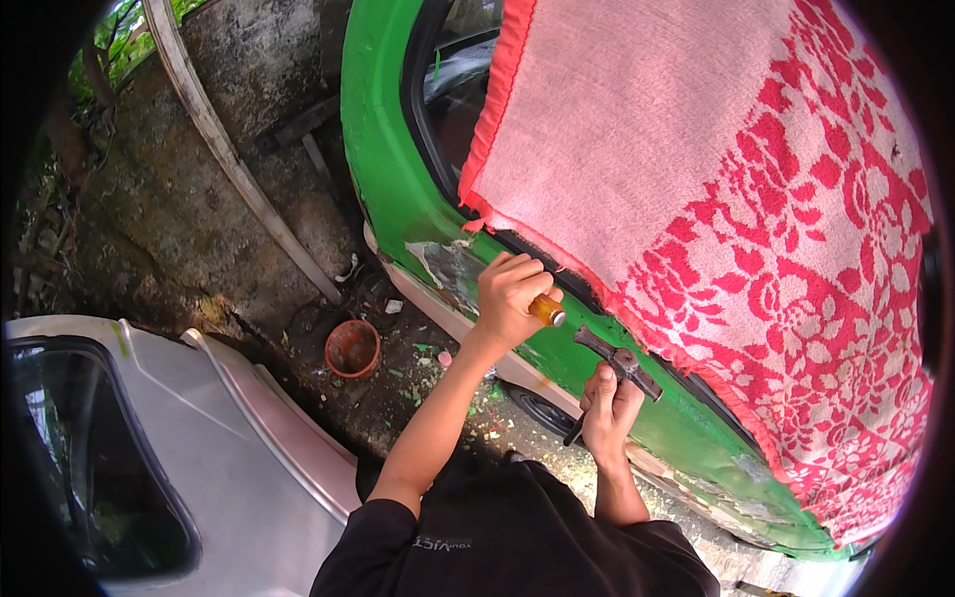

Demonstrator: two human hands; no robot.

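My left hand point(505, 298) is closed around a tool with an amber handle point(546, 310) and a metal end cap. Its other end is hidden by the hand, so I cannot tell the kind. The fist is at the side of a green car point(383, 159), just below the window edge, by a patch of peeled paint point(445, 271). To the right, my right hand point(610, 418) grips a hammer point(619, 364) close under its dark metal head, which is a little apart from the amber handle. A red and pink floral towel point(637, 149) hangs over the car's roof and windows.
A silver-grey car point(254, 448) stands behind on the left. Between the cars are a reddish-brown pot point(352, 349) and paint flakes point(487, 423) scattered on the ground. A long pale curved strip point(224, 149) leans against a stained wall point(269, 70). The green car's wheel point(542, 408) shows below.
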